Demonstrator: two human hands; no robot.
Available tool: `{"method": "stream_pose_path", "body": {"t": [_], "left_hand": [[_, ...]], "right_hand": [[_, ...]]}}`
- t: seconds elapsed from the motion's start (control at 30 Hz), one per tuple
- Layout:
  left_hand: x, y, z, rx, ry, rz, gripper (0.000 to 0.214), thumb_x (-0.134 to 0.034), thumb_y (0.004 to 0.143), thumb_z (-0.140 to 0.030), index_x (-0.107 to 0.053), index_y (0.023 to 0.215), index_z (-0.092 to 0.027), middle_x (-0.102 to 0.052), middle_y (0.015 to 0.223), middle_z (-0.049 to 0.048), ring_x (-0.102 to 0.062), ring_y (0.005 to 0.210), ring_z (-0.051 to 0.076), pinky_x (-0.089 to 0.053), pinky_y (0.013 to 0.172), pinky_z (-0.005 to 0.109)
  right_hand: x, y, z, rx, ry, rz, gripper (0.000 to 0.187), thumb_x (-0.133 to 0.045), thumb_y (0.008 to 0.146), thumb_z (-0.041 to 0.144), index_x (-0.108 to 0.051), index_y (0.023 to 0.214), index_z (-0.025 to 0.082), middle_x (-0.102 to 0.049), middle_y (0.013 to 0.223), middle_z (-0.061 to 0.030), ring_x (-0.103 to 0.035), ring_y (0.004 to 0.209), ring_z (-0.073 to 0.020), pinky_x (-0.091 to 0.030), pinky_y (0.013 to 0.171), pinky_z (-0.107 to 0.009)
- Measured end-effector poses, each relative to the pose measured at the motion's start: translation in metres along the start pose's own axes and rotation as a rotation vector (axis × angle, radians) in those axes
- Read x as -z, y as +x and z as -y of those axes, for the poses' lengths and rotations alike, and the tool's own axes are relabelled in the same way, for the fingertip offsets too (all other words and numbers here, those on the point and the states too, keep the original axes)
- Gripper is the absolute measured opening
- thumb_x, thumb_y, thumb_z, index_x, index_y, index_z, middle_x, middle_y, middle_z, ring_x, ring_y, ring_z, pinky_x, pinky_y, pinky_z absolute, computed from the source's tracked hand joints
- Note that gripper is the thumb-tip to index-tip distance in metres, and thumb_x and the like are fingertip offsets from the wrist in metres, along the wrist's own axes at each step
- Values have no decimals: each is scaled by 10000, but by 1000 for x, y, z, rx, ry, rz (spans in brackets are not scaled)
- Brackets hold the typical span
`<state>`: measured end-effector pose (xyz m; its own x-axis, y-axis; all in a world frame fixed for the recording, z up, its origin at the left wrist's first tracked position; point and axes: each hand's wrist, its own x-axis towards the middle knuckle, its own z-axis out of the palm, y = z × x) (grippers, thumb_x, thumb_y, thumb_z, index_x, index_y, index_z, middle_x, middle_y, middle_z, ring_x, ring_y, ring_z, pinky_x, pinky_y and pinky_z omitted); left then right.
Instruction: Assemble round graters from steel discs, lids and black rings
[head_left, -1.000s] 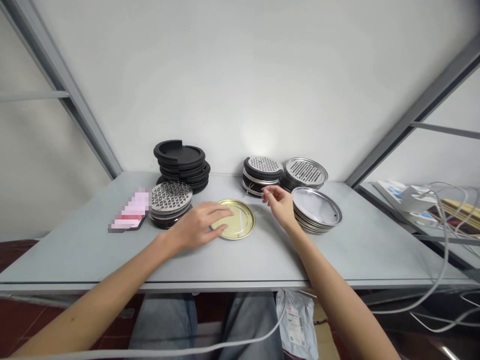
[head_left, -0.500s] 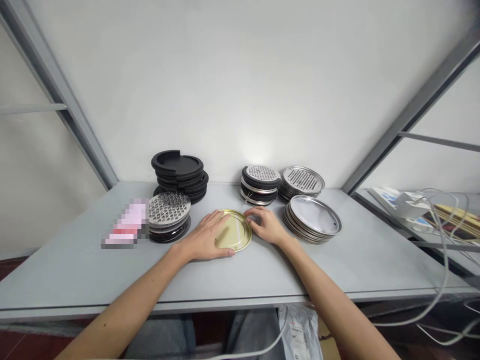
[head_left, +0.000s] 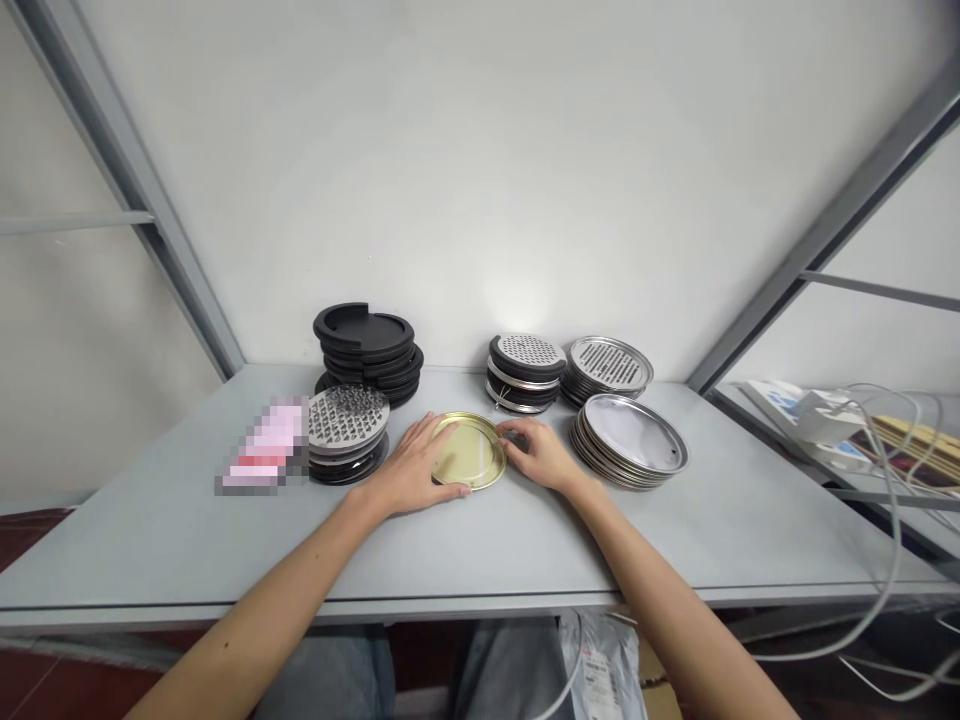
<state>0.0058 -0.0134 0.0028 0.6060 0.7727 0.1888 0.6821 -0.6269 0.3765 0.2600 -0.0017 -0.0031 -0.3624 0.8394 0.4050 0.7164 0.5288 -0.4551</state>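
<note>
A shallow, round, gold-coloured tin lid [head_left: 474, 452] is between my two hands near the middle of the table. My left hand [head_left: 409, 468] grips its left side, the thumb along the near rim and the fingers over the far left rim. At the right rim, my right hand [head_left: 538, 452] has curled fingers pinching the edge. Whether the lid's underside touches the table is hard to tell. Right of my right hand stands a stack of silver round lids [head_left: 634, 437]. Closest to my left hand is a stack topped by a round metal grater plate [head_left: 349, 418].
Black ring-shaped holders [head_left: 367, 335] are stacked at the back left. Behind the lid stands a pile of grater plates and black rings [head_left: 529, 370], beside stacked slotted silver discs [head_left: 611, 365]. A pixelated pink item [head_left: 270, 440] lies left. White cables [head_left: 892, 520] hang at the right.
My hands and the gold lid have shifted slightly away from me, together. The whole view has also moved a little; the stacks keep their places on the table.
</note>
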Motion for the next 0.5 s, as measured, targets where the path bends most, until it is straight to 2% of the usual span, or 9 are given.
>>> {"method": "stream_pose_path", "body": {"t": [0.17, 0.33, 0.4, 0.5], "left_hand": [[-4, -2, 2, -2, -7, 41, 971, -647, 691, -655, -267, 1455, -190, -232, 1527, 141, -111, 1417, 367, -204, 1122, 503], [-2, -2, -1, 41, -77, 32, 916, -576, 756, -665, -265, 1458, -165, -242, 1527, 132, -131, 1417, 351, -231, 1119, 487], [-1, -2, -2, 45, -122, -8, 881, -547, 784, -660, -266, 1457, -166, -271, 1516, 130, -173, 1410, 343, -250, 1114, 479], [0, -1, -2, 15, -205, -94, 739, -498, 848, -612, -324, 1424, -183, -394, 1444, 125, -344, 1342, 306, -318, 1083, 445]], "right_hand": [[0, -1, -1, 34, 19, 2, 195, -529, 867, 297, -675, 946, 194, -696, 957, -69, -620, 908, -218, -467, 845, -374], [5, -3, 7, 159, 108, -7, 210, -675, 779, 354, -709, 938, 220, -609, 1203, -100, -538, 1142, -257, -408, 997, -448], [7, -3, 11, 228, 196, 2, 229, -709, 758, 351, -710, 954, 233, -643, 1156, -88, -531, 1160, -250, -414, 1005, -447], [6, -2, 19, 309, 297, -11, 273, -725, 754, 342, -698, 1004, 236, -701, 1040, -75, -581, 1099, -229, -463, 962, -420]]}}
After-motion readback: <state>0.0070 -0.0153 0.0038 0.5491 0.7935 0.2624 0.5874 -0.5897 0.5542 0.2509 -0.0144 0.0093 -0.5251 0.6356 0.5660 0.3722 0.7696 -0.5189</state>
